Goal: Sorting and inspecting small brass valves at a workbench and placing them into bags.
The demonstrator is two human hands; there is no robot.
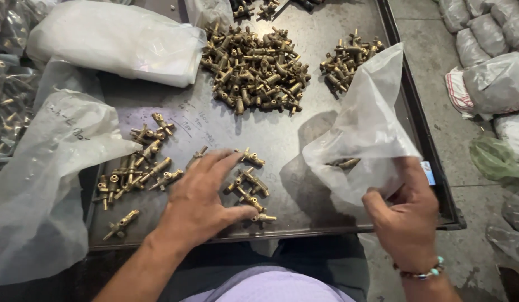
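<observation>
left hand (pixel 200 198): flat on the tabletop (pixel 270 134), palm down, fingers spread wide, thumb out to the side; holds nothing, fingertips touching loose brass fittings (pixel 249 187).
right hand (pixel 407 215): at the tabletop's near right edge, fingers pinched on the lower edge of a clear plastic bag (pixel 363 131), holding it up and open.
plastic bag: stands up from the right hand, leaning over the right side of the tabletop; a few brass pieces (pixel 343 163) show through its lower part.
brass fittings near left hand: small cluster just beside the thumb and forefinger, between the two hands.
left group (pixel 137 168): more fittings scattered left of the left hand, one stray piece (pixel 121 223) near the front edge.
big pile (pixel 254 70): heap of fittings at the far middle of the tabletop, well apart from both hands.
small pile (pixel 349 59): far right, partly behind the bag.
other bags (pixel 111 42): white plastic bags along the left side and far left corner.
wrist: beaded bracelet (pixel 421 273) on the right wrist.
</observation>
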